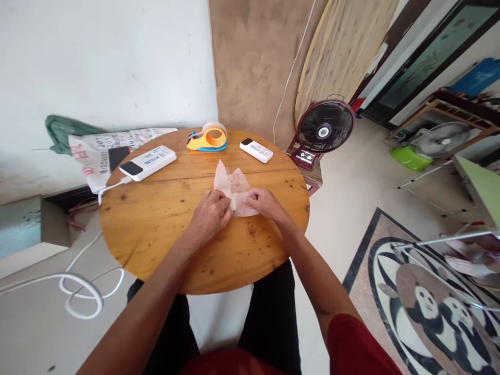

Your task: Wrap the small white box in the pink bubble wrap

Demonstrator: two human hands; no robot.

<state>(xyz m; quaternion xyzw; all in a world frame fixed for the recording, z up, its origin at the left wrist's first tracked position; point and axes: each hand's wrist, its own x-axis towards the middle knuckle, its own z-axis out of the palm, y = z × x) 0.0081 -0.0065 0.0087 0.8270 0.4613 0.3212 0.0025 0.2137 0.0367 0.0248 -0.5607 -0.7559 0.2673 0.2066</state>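
Crinkled clear plastic sheet (on round wooden table) pinched between left hand and right hand.

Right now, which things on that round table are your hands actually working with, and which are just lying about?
In hand:
crumpled clear wrapper, pinched by left hand and right hand

Lying about:
tape dispenser
white power bank with its cable
small remote
printed bag at the table edge

Crumpled translucent plastic bag, mid-table
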